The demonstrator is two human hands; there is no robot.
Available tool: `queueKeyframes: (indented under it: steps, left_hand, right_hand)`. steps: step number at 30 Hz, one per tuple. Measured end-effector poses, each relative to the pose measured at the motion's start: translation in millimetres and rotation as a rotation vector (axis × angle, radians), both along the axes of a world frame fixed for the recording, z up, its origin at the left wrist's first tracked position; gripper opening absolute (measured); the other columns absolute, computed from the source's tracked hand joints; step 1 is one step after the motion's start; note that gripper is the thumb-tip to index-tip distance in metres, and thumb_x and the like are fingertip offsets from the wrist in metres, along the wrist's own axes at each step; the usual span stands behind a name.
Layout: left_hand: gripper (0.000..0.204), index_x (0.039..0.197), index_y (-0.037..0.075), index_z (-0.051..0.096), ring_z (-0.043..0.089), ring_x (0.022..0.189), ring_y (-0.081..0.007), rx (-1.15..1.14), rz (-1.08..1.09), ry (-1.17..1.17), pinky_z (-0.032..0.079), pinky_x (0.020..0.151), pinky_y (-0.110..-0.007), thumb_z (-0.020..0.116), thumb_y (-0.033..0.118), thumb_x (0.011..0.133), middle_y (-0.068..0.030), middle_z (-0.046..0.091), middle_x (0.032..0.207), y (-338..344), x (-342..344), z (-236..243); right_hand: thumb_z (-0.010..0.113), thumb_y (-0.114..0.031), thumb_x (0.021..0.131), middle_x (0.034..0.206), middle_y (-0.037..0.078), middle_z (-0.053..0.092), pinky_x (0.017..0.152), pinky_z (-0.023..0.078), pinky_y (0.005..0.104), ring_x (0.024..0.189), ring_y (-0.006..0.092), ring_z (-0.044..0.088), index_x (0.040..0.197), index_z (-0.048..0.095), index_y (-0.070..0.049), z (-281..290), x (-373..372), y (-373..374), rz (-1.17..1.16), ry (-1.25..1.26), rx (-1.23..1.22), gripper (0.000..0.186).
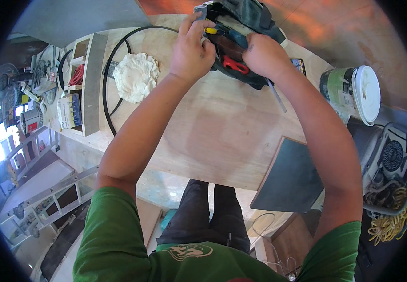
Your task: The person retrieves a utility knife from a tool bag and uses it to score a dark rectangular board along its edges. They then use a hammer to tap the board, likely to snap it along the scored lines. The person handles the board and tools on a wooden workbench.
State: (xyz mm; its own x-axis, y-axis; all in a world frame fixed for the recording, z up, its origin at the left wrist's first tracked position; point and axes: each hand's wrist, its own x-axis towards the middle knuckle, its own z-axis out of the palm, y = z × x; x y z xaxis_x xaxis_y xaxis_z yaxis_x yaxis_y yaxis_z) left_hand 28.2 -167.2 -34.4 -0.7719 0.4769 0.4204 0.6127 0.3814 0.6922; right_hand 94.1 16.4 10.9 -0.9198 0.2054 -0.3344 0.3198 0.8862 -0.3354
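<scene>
A black tool bag (255,16) lies open at the far edge of the wooden table (213,127). My left hand (191,51) is at the bag's left side, its fingers bent over the grey rim. Inside the bag, my right hand (265,54) closes at the end of a dark tool (231,35); its fingertips are partly hidden. A yellow piece (210,30) shows beside that tool, close to my left fingers. Lower in the bag sits a red-handled tool (235,65), between my hands. A thin grey rod (276,96) sticks out below the bag.
A crumpled white cloth (136,76) and a looped black cable (105,94) lie left of my left arm. Farther left stands a wooden compartment box (93,84). On the right are a phone (299,66), a white-lidded bucket (367,95) and a dark panel (288,176). A ladder (57,195) stands lower left.
</scene>
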Motion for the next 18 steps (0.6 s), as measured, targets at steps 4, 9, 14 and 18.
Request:
queueKeyframes:
  steps: [4, 9, 14, 18]
  left_hand:
    - [0.034, 0.110, 0.006, 0.063, 0.061, 0.105, -0.0352, -0.003, -0.016, 0.052, 0.053, 0.086, -0.039, 0.057, -0.002, 0.078, -0.0199, 0.053, 0.133, -2, 0, -5]
    - [0.025, 0.101, 0.003, 0.063, 0.063, 0.104, -0.0372, -0.019, -0.021, 0.059, 0.053, 0.087, -0.040, 0.058, -0.002, 0.077, -0.0203, 0.058, 0.127, -11, 8, -7]
    - [0.022, 0.095, 0.003, 0.062, 0.062, 0.103, -0.0401, -0.015, -0.043, 0.090, 0.053, 0.087, -0.044, 0.058, -0.003, 0.075, -0.0222, 0.058, 0.123, -13, 9, -5]
    - [0.023, 0.097, 0.004, 0.063, 0.061, 0.110, -0.0396, 0.001, -0.051, 0.110, 0.052, 0.090, -0.042, 0.060, -0.002, 0.075, -0.0222, 0.059, 0.122, -11, 10, -8]
  right_hand:
    - [0.060, -0.016, 0.084, 0.090, 0.019, 0.067, 0.074, 0.052, 0.0419, 0.083, 0.0332, 0.066, 0.100, 0.068, 0.000, -6, -1, 6, -0.130, 0.049, -0.177, 0.025]
    - [0.056, -0.013, 0.095, 0.062, -0.002, 0.047, 0.045, 0.031, 0.0280, 0.051, 0.0094, 0.041, 0.094, 0.062, -0.004, -1, -3, -2, -0.739, -0.022, -1.037, 0.010]
    - [0.057, -0.010, 0.093, 0.064, -0.001, 0.048, 0.045, 0.029, 0.0252, 0.052, 0.0100, 0.042, 0.092, 0.056, -0.002, 2, -3, 0, -0.958, -0.111, -1.700, 0.008]
    - [0.060, -0.013, 0.094, 0.063, -0.002, 0.046, 0.044, 0.029, 0.0247, 0.052, 0.0100, 0.040, 0.100, 0.052, 0.002, 0, 7, -16, -1.077, -0.085, -2.041, 0.018]
